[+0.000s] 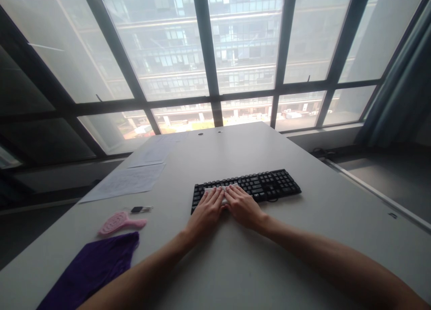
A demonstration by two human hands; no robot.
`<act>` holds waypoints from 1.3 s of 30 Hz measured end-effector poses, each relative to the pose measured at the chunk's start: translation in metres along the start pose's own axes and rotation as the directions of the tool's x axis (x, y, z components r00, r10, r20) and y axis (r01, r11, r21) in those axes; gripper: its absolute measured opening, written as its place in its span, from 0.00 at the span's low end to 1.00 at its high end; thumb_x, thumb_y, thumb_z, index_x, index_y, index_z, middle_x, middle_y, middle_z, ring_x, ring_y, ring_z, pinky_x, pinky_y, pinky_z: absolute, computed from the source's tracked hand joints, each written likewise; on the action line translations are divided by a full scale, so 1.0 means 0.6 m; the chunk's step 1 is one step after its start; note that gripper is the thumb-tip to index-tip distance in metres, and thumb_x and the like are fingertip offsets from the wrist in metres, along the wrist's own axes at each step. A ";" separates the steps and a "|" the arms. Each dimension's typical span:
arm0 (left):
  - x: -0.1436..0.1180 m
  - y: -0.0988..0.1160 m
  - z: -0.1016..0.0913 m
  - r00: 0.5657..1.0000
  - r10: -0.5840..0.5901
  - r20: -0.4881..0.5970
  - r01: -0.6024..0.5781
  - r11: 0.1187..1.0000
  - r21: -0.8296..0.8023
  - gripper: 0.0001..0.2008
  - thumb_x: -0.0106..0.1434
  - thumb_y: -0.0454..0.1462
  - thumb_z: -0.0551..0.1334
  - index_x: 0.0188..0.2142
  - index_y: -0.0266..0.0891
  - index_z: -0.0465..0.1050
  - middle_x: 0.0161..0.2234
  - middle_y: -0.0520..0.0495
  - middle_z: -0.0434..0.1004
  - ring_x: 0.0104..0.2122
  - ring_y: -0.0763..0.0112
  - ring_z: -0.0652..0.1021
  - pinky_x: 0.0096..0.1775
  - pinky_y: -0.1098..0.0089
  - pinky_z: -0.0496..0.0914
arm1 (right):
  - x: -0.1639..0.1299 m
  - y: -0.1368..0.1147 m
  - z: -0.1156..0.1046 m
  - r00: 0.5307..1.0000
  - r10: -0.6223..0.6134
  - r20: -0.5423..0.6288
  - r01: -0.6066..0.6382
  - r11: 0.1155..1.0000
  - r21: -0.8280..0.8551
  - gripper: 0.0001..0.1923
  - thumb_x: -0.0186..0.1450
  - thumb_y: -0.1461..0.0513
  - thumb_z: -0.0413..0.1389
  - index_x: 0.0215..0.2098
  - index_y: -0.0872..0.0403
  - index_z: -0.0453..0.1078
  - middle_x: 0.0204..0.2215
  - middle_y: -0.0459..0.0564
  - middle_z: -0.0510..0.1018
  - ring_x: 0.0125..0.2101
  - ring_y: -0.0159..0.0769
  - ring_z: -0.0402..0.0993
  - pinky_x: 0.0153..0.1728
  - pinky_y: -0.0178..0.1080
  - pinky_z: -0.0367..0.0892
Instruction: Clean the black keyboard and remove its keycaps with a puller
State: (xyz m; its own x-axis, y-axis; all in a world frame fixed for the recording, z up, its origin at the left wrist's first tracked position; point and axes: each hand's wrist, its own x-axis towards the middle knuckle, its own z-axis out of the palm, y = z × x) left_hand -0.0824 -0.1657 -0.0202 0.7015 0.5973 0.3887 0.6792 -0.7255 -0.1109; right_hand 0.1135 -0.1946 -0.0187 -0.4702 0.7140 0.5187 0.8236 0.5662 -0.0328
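A black keyboard (256, 186) lies slightly slanted on the white table. On its left half rests a white piece of cloth or tissue (225, 201), mostly covered by my fingers. My left hand (209, 207) lies palm down with its fingers stretched out over the white piece. Close beside it, my right hand (243, 205) also lies flat, its fingers stretched forward onto the same piece. The fingertips of both hands nearly meet. Part of a black cable (272, 200) shows at the keyboard's front edge.
To the left lie a pink hairbrush (116, 222), a small black object with metal pieces (138, 209) and a purple cloth pouch (97, 265). Paper sheets (126, 183) lie farther back along the table's left side. Beyond the table (215, 155) stand large windows; a curtain (393, 85) hangs right.
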 end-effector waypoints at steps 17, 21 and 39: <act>0.006 -0.004 -0.009 0.995 0.092 -0.034 -0.095 0.992 -0.087 0.22 0.71 0.30 0.51 0.62 0.34 0.67 0.62 0.37 0.70 0.63 0.59 0.69 0.64 0.55 0.65 | 0.006 0.001 -0.013 1.000 0.000 0.023 -0.002 0.999 0.050 0.16 0.72 0.67 0.50 0.54 0.61 0.73 0.52 0.59 0.79 0.55 0.42 0.72 0.62 0.44 0.61; 0.002 0.004 -0.003 0.999 0.051 -0.020 -0.052 0.997 -0.053 0.23 0.73 0.35 0.51 0.65 0.33 0.62 0.65 0.36 0.64 0.66 0.56 0.64 0.65 0.51 0.62 | 0.003 -0.001 -0.010 1.000 0.016 0.006 -0.016 0.998 0.054 0.20 0.72 0.63 0.51 0.58 0.65 0.70 0.57 0.63 0.75 0.59 0.45 0.68 0.64 0.47 0.59; 0.002 0.006 0.006 0.999 -0.033 0.023 0.034 0.999 -0.017 0.25 0.75 0.40 0.47 0.67 0.33 0.59 0.68 0.36 0.59 0.68 0.55 0.61 0.66 0.51 0.59 | -0.001 0.004 -0.002 0.998 0.035 0.050 -0.034 0.999 -0.014 0.25 0.74 0.62 0.48 0.65 0.67 0.63 0.64 0.64 0.67 0.65 0.49 0.61 0.67 0.49 0.54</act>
State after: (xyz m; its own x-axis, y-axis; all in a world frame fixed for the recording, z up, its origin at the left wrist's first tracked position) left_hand -0.0785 -0.1663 -0.0236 0.6833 0.6289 0.3709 0.6988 -0.7105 -0.0825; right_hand 0.1158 -0.1942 -0.0181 -0.4568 0.7529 0.4739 0.8435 0.5357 -0.0381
